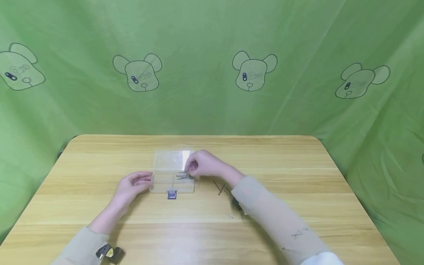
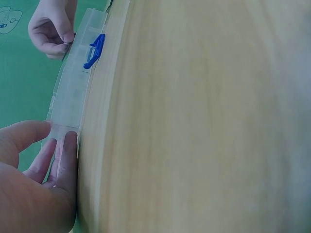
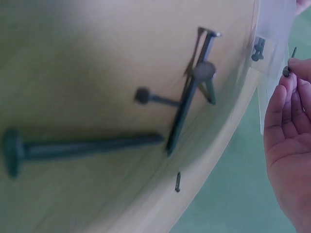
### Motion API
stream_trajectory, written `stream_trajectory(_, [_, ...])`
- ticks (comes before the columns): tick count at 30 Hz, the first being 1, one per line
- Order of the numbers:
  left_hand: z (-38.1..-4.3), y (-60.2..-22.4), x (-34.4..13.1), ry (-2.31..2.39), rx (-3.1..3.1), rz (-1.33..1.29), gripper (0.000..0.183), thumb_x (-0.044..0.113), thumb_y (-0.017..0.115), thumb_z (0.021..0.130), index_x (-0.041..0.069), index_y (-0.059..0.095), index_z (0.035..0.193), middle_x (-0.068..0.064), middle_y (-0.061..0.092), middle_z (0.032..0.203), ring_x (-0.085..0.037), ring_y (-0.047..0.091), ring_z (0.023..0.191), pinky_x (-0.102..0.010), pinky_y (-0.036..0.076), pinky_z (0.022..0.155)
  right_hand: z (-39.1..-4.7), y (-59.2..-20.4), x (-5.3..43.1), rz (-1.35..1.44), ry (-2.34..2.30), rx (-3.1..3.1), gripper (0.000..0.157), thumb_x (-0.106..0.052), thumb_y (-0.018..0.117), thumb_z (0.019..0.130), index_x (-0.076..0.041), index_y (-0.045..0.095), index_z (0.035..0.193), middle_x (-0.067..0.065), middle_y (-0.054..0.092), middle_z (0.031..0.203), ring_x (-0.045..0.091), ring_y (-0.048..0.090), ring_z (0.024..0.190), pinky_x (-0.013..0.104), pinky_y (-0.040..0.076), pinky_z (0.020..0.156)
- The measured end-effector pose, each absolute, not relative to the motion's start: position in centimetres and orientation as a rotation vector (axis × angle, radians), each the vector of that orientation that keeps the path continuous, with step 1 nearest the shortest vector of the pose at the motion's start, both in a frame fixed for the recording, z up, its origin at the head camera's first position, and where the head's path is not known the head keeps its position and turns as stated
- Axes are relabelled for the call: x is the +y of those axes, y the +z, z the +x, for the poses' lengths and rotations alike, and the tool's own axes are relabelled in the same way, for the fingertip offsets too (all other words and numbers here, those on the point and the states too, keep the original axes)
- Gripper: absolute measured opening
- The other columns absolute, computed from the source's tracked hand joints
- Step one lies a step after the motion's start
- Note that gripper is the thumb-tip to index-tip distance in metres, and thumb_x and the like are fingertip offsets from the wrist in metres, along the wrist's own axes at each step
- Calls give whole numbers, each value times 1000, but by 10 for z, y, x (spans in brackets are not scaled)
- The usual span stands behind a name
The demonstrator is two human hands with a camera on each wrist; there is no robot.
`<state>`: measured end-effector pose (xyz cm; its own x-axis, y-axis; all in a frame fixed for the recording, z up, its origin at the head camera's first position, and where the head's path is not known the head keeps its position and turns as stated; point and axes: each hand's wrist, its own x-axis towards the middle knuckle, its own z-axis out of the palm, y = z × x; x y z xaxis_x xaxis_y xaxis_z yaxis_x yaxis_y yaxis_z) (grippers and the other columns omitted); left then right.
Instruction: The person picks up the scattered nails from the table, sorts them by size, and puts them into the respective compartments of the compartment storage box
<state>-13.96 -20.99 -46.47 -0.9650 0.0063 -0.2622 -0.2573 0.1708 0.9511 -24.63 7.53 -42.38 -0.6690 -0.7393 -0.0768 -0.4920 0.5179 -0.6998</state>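
Note:
A clear plastic compartment box (image 1: 161,188) lies on the table with its lid (image 1: 167,161) raised toward the back. My left hand (image 1: 130,187) holds the box by its left end, thumb at the front corner and fingers along the side. Between thumb and fingertips, my right hand (image 1: 204,164) pinches a small dark nail (image 3: 286,72), over the box's right compartment. Several nails (image 1: 184,177) lie in that compartment, while the left one shows bare plastic. More loose nails (image 1: 220,189) cross one another on the table to the right of the box.
Nearer the front, a small thin nail (image 1: 229,215) lies alone on the wooden table (image 1: 185,239). A blue latch (image 1: 172,195) sticks out from the box's front. Behind the table hangs a green curtain (image 1: 198,110) printed with bear heads.

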Motion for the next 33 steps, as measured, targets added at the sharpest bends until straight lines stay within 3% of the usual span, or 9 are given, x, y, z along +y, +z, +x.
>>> stream_trajectory(12, [-139, -465, -210, 1890, 2229, -253, 56, 6, 75, 97, -7, 54, 147, -16, 71, 135, -2, 70, 105, -11, 58, 92, -245, -425, 64, -1085, -790, 2451, 13, 1, 76, 88, -7, 80, 98, 6, 75, 91, 7, 60, 78, 15, 55, 74])
stream_trajectory(23, [-139, -466, -209, 1880, 2232, -260, 55, 6, 74, 97, -6, 54, 147, -18, 69, 138, 3, 69, 101, -10, 58, 92, -243, -424, 58, -1139, -722, 2470, 12, -1, 77, 89, -9, 80, 97, 4, 76, 91, 7, 61, 79, 17, 55, 75])
stream_trajectory(33, [-139, -465, -210, 1879, 2233, -245, 55, 6, 74, 98, -8, 53, 147, -18, 70, 137, 5, 68, 98, -10, 58, 90, -245, -422, 75, -1100, -797, 2471, 14, -4, 79, 90, -8, 79, 104, 3, 76, 98, 9, 67, 88, 16, 59, 83])
